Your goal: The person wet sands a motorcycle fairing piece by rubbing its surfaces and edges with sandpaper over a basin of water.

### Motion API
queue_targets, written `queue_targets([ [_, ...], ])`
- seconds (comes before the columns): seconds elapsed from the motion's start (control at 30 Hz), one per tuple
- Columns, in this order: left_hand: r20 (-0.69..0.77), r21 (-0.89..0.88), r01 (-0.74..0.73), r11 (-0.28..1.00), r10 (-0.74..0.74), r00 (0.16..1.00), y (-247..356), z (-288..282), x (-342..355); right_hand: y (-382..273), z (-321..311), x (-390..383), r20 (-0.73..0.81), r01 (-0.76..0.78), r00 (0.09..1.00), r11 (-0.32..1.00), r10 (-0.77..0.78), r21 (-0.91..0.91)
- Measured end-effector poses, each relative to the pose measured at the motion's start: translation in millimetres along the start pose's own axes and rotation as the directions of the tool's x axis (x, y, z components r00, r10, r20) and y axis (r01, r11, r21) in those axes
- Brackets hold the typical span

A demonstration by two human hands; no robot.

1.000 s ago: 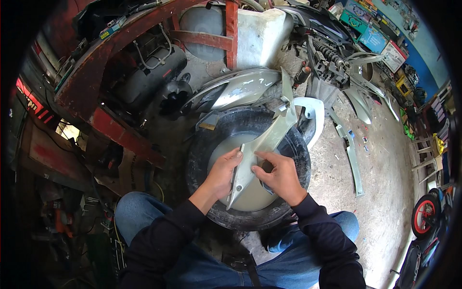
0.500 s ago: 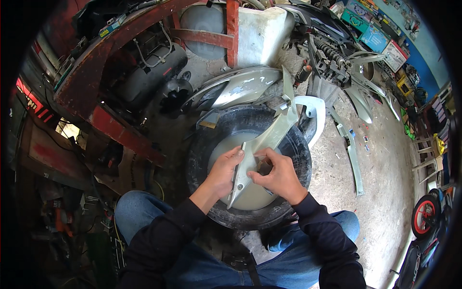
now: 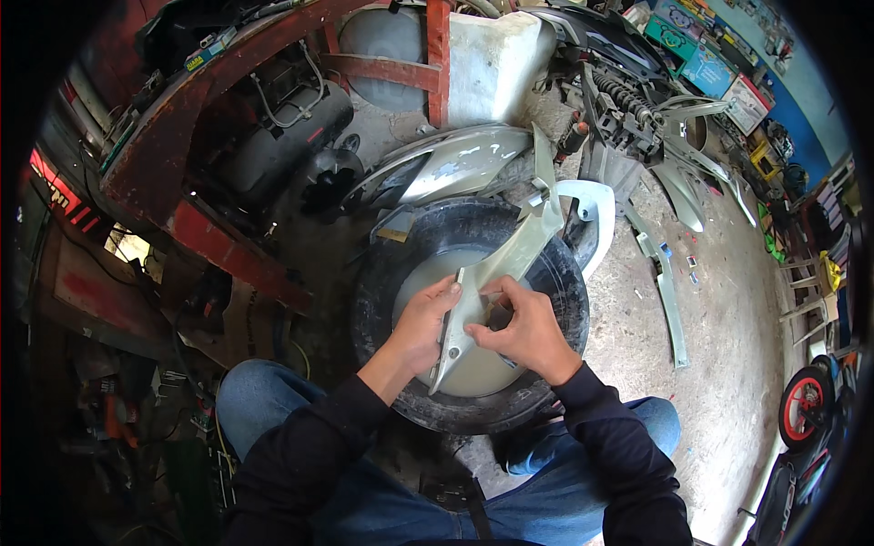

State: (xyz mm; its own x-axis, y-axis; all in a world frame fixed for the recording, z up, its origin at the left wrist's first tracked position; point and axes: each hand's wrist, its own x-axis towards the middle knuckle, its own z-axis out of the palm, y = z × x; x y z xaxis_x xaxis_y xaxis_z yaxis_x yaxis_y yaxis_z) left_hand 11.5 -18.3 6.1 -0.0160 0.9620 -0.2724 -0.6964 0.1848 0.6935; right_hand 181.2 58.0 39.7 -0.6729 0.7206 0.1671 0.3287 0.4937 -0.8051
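**Pale Panel Held Over a Tub of Cloudy Liquid**

The left hand (image 3: 419,329) gripped the lower part of a pale grey-green motorcycle body panel (image 3: 512,257), its thumb lying along the panel's edge. The right hand (image 3: 535,333) was bent over the same panel, with thumb and fingertips against its face; whether it clasped anything could not be told, as the dark patch beneath it was unclear. The panel slanted up and away to the right, above a round black tub (image 3: 375,332).

Cloudy, greyish liquid (image 3: 480,376) lay in the tub, well below the rim. A small tan piece (image 3: 395,232) sat at the tub's far left edge. Just beyond stood a silver fairing (image 3: 478,162), and a curved white part (image 3: 601,218) rested beside the tub on the right. Farther right, a long, narrow pale trim strip (image 3: 672,314) lay on the concrete floor (image 3: 728,300).

At upper right, a green box (image 3: 669,38) and a blue box (image 3: 706,73) carried printed designs. Another small printed carton (image 3: 205,56) sat atop the red wooden frame (image 3: 164,155).
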Motion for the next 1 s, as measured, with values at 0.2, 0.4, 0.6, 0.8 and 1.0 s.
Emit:
queue_targets([
  [0.2,0.016,-0.007,0.006,1.0,-0.006,1.0,3,7,-1,1,-2,0,0.004,-0.023,1.0,1.0,0.023,0.001],
  [0.4,0.014,-0.001,-0.003,1.0,0.003,1.0,2,1,-2,-3,-6,3,0.044,-0.106,0.994,0.99,0.102,0.088],
  [0.6,0.01,-0.003,-0.001,1.0,0.001,1.0,3,5,0,5,-6,2,0.034,-0.07,0.997,0.993,0.067,0.092],
  [0.8,0.009,-0.007,0.011,1.0,-0.01,1.0,3,5,0,3,-7,4,0.037,-0.054,0.998,0.997,0.052,0.046],
  [1.0,0.0,-0.007,0.013,1.0,-0.013,1.0,2,2,0,8,-5,5,0.041,-0.06,0.997,0.996,0.058,0.062],
])
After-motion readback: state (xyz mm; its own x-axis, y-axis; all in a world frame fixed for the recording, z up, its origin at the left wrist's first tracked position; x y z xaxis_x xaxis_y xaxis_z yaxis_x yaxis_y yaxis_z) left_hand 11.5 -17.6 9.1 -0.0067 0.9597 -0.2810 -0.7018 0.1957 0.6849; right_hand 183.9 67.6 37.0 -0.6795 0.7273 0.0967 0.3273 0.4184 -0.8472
